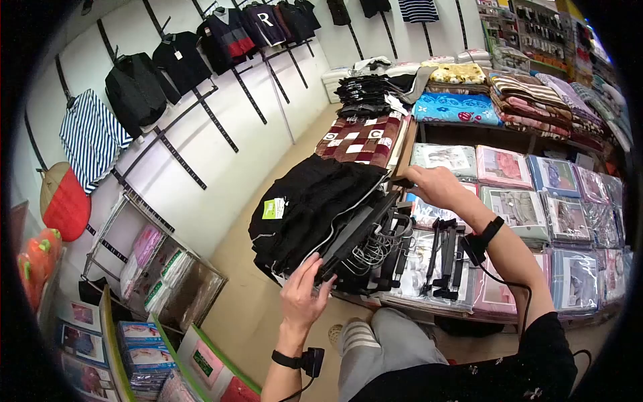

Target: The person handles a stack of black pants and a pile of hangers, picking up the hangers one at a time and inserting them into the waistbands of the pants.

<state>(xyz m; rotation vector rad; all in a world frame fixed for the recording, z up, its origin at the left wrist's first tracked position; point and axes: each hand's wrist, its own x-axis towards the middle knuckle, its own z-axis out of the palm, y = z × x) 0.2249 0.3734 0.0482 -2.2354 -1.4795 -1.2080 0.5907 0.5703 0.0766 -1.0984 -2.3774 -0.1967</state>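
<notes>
A stack of black garments with a green-and-white tag lies in front of me. Black hangers with metal hooks run along its right edge. My left hand is at the near end of a black hanger, thumb and fingers closed around its tip. At the far end of the hangers, my right hand has its fingers closed on a black hanger end. More black hangers lie loose on the packaged goods to the right.
Packaged bedding covers the display on the right. Folded blankets and a black clothing pile stand farther back. Clothes hang on the left wall. Racks with packages stand at the lower left.
</notes>
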